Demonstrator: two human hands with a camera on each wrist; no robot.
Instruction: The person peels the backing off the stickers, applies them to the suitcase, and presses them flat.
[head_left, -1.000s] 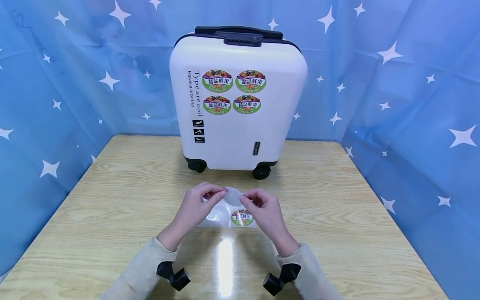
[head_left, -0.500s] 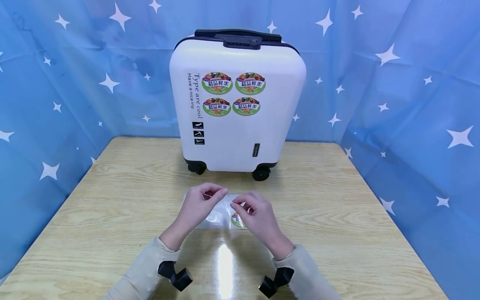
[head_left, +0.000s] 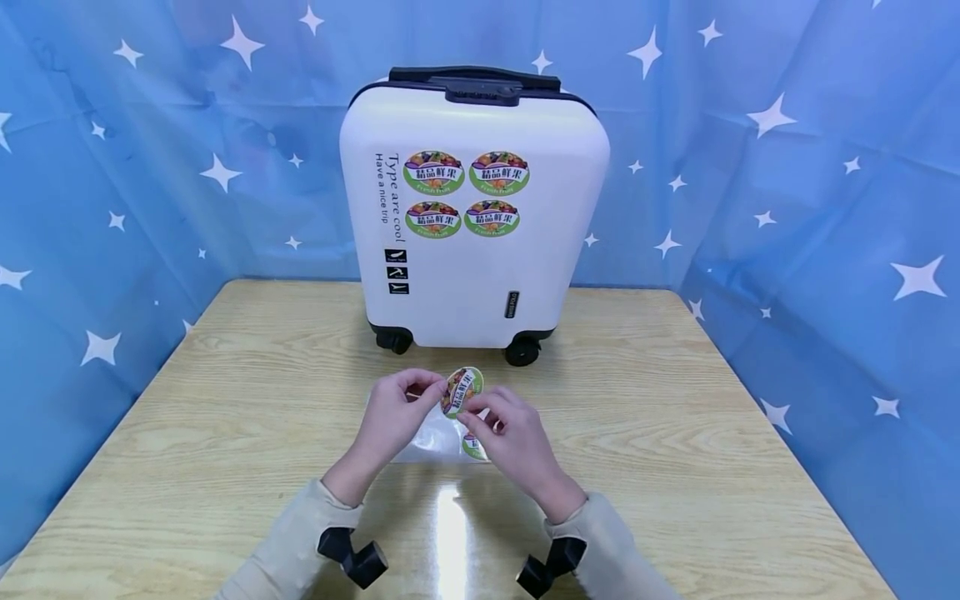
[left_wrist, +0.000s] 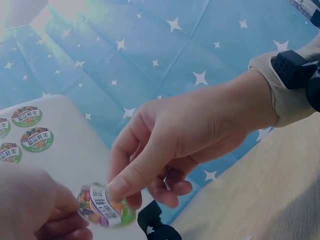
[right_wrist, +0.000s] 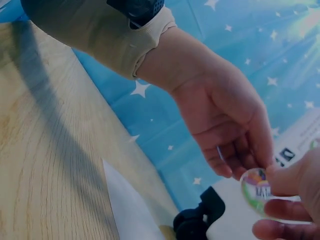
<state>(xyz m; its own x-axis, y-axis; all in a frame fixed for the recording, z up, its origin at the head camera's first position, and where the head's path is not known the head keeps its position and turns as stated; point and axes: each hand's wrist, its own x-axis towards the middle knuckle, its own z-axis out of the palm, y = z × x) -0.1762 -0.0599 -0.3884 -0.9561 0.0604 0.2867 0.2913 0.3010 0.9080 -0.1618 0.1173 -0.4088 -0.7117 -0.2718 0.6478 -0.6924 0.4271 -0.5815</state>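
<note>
Between thumb and fingers, my left hand [head_left: 396,415] pinches the left edge of an oval fruit sticker [head_left: 462,387]. My right hand [head_left: 516,437] pinches the lower right edge of that sticker. The printed face, green with fruit and lettering, shows in the head view, tilted. Under the hands lies a glossy backing sheet [head_left: 423,443] bearing another fruit sticker [head_left: 472,447], partly covered by the right hand. In the left wrist view the sticker [left_wrist: 106,206] spans both hands. Fingers partly cover the sticker [right_wrist: 256,190] in the right wrist view.
A white suitcase [head_left: 457,287] stands upright behind the hands on the wooden table [head_left: 247,417]. Several matching stickers [head_left: 491,218] are on its front, beside printed text and black icons. A blue star-patterned curtain [head_left: 750,167] surrounds the table's back and sides.
The sticker showed its plain pale back one second ago, then was barely visible, and now shows its printed face. My right hand has moved left and slightly down; the left hand has barely moved.
</note>
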